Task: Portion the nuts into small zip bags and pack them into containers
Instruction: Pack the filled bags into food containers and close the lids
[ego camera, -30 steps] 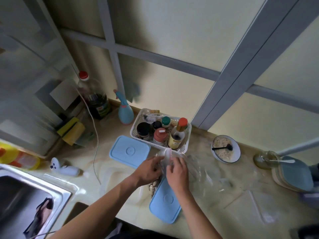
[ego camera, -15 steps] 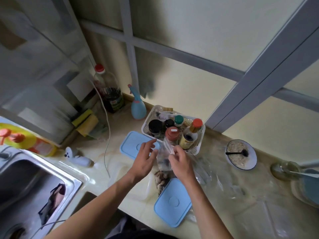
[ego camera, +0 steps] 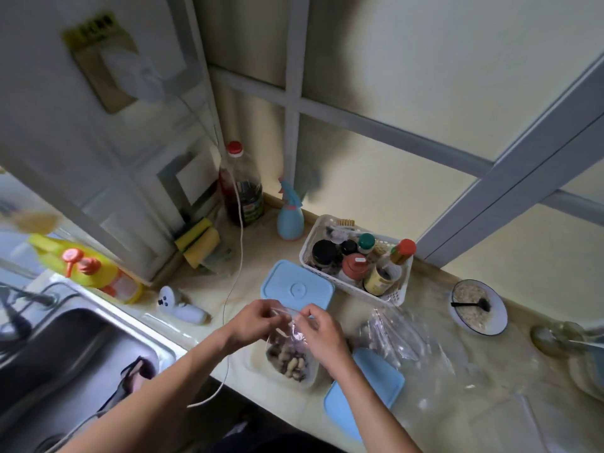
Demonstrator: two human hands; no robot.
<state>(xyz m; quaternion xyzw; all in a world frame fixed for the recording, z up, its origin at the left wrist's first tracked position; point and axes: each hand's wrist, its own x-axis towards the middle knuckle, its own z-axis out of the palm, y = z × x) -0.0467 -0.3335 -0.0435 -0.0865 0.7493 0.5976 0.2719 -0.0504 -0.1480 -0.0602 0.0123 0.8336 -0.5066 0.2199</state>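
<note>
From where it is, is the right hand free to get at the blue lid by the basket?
Probably not yet: the right hand and left hand both pinch the zip bag. The lid lies uncovered just beyond them, so the path looks open once the bag is released.

A: Where are the hands?
B: Lower centre of the frame. The left hand [ego camera: 253, 322] and right hand [ego camera: 322, 331] meet at the top edge of a zip bag [ego camera: 291, 331], which hangs over an open container [ego camera: 294, 362] holding nuts [ego camera: 289, 359].

A: And around them?
B: One lid [ego camera: 297, 287] lies just above the hands, another lid [ego camera: 366, 387] to the lower right. A basket [ego camera: 400, 291] of jars sits further up and right, with a bowl [ego camera: 480, 308] at its right. The sink [ego camera: 65, 354] fills the lower left. A bottle [ego camera: 242, 188] stands above centre, a spray bottle [ego camera: 289, 214] just right of it.
</note>
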